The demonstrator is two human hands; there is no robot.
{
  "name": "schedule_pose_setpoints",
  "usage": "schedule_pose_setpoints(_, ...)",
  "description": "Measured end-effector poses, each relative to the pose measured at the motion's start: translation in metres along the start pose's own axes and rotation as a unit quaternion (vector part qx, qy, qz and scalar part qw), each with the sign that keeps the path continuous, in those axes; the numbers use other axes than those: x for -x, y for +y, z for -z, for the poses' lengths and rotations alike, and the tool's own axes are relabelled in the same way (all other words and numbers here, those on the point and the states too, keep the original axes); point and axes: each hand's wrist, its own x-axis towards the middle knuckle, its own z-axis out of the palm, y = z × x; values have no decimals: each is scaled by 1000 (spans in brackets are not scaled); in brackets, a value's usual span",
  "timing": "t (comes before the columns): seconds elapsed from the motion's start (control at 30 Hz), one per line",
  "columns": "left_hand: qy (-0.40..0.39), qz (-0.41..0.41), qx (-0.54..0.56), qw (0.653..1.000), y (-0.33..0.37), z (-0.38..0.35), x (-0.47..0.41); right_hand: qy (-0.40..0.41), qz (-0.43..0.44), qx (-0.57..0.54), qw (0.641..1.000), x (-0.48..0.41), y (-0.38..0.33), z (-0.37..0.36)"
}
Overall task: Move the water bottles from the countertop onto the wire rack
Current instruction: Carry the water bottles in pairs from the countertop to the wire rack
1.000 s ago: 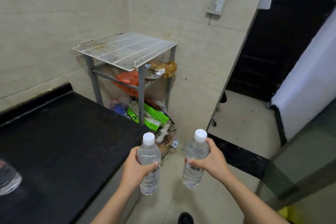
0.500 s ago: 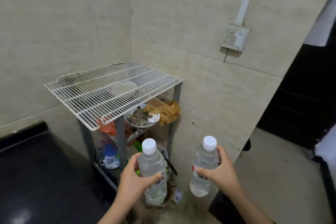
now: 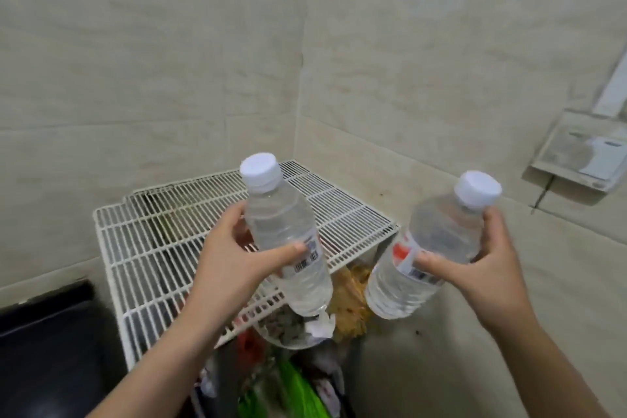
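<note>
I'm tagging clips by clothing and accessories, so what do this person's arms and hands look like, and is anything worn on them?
Both forearms are bare as far as the frame shows: no sleeves or cuffs in view. The left hand and right hand wear no gloves, and no watch, bracelet or ring shows on the visible wrists and fingers. The nails that show look short and unpainted.
</note>
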Motion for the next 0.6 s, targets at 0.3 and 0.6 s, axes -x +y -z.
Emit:
schedule_pose_setpoints(0.3,63,24,-41,997,13,29,-82,-83,36,-5,996,-132,13,-63)
schedule_pose_setpoints(0.6,188,27,-74,979,-24,6,-220,-179,22,-14,983,-269,45,-170)
